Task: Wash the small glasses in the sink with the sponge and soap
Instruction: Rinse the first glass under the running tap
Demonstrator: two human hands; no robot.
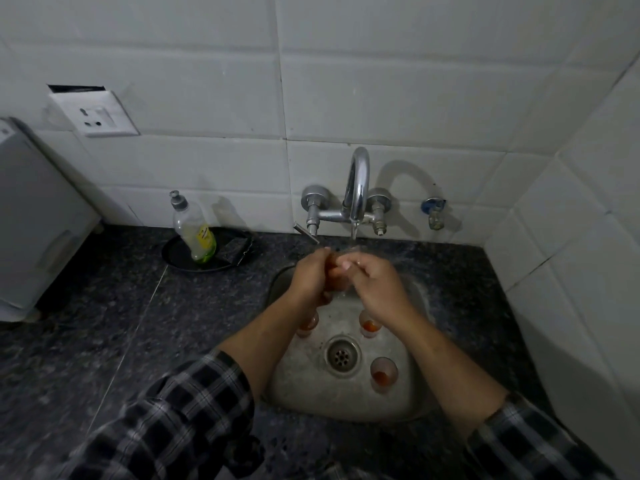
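Three left: dirty glasses (383, 374) in the sink (301, 393), round the drain (342, 356).
Hands: your left hand (308, 275) and right hand (374, 278) curl round a fourth glass (341, 258) under the tap (358, 188).
Soap: bottle (195, 233) far left on worktop (138, 306).

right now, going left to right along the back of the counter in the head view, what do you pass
grey box -> soap bottle -> tap -> blue valve on the wall
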